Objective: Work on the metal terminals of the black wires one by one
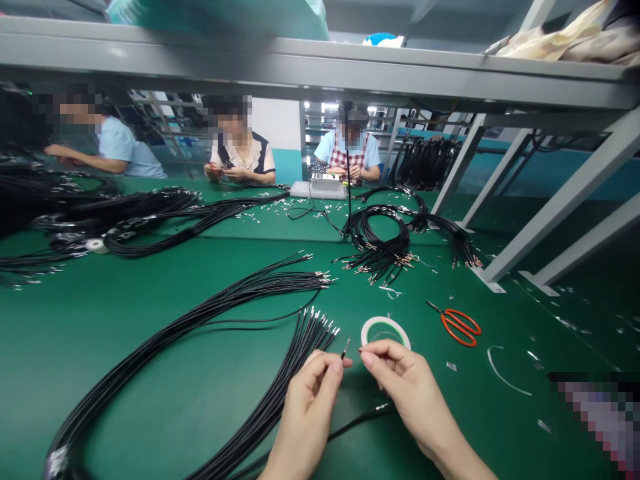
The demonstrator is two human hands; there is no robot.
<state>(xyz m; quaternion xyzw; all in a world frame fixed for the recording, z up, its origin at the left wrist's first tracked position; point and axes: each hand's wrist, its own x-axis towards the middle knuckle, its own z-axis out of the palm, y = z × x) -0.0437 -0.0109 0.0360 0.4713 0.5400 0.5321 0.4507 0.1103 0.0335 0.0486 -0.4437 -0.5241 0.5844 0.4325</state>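
My left hand (311,397) pinches a black cable (343,355) close to its end, and the bare silvery tip points up past the thumb. Just to the right, my right hand (407,380) is closed in a pinch; a tiny dark bit shows at its fingertips, too small to name. The two hands are a small gap apart. Behind the right fingers lies a roll of white tape (369,327) with a green inner ring, partly hidden. A looped bundle of black cables (145,350) with silvery ends curves around on the left. Another cable end (367,417) passes below my hands.
Orange-handled scissors (461,327) lie to the right on the green table (240,380), among clear scraps. Coiled cables (383,233) and more bundles (165,227) lie farther back. A grey shelf beam (300,67) crosses overhead, with slanted legs (555,207) at right. Three people sit opposite.
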